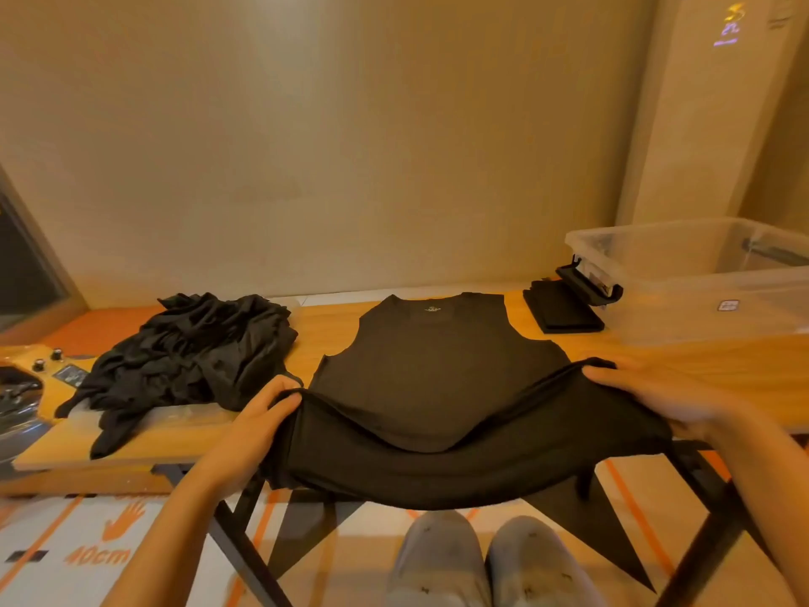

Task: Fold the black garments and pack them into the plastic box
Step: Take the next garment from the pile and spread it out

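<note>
A black sleeveless top [429,378] lies flat on the wooden table [683,361], neck toward the wall. Its lower hem is lifted off the table's front edge and sags between my hands. My left hand [262,414] pinches the hem's left corner. My right hand [656,396] grips the hem's right corner. A heap of loose black garments [192,357] lies on the left of the table. A folded black garment [562,311] rests at the back right, beside the clear plastic box [700,291], which looks empty.
A black latch [589,280] juts from the box's left end. A device with knobs [43,365] sits at the table's far left. My grey shoes [490,562] and the table's black legs [245,532] show below. A tall pale unit [700,107] stands behind the box.
</note>
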Tool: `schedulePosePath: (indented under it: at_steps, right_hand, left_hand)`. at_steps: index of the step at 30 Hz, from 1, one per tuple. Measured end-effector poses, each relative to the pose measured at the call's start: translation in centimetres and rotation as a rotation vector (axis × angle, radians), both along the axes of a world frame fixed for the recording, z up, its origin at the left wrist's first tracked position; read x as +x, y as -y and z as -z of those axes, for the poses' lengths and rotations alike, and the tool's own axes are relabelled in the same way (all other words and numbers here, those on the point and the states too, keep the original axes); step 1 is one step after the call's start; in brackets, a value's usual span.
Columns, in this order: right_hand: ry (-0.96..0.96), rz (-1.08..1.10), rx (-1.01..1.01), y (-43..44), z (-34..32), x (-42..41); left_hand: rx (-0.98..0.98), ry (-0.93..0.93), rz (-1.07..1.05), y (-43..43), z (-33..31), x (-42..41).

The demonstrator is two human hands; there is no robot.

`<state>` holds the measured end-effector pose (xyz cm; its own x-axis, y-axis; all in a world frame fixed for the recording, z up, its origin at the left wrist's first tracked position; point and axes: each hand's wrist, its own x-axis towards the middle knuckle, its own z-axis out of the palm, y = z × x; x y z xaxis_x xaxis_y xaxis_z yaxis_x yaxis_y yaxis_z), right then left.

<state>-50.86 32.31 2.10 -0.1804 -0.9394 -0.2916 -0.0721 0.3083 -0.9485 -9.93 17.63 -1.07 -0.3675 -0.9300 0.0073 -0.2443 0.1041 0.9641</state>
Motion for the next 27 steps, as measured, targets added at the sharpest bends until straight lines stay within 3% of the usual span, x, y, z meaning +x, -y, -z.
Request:
schedulePosePath:
  at_steps: [8,11,17,22,24,27]
  right_hand:
    - [-0.057,-0.009,-0.067,2.0,-0.2,-2.0]
    - [-0.228,-0.019,-0.118,3.9,-1.3,-2.8]
    - [-0.531,0.139,-0.195,13.3,-2.9,-6.4]
    - [-0.562,0.171,-0.159,22.8,-5.0,-11.1]
    - [-0.596,0.213,-0.229,25.3,-9.1,-12.3]
    - [-0.466,0.442,-0.627,28.0,-18.2,-13.4]
  left_hand:
    - [-0.076,-0.014,0.018,3.0,-0.7,-1.1]
    - [-0.108,0.039,0.017,5.3,-1.8,-1.2]
    - [-0.128,0.110,-0.010,13.3,-5.1,-2.5]
    - [-0.016,0.158,-0.002,22.8,-8.8,-4.0]
    - [-0.088,0.086,-0.093,26.5,-12.7,-4.8]
    - [-0.324,-0.280,-0.177,29.5,-21.8,-6.8]
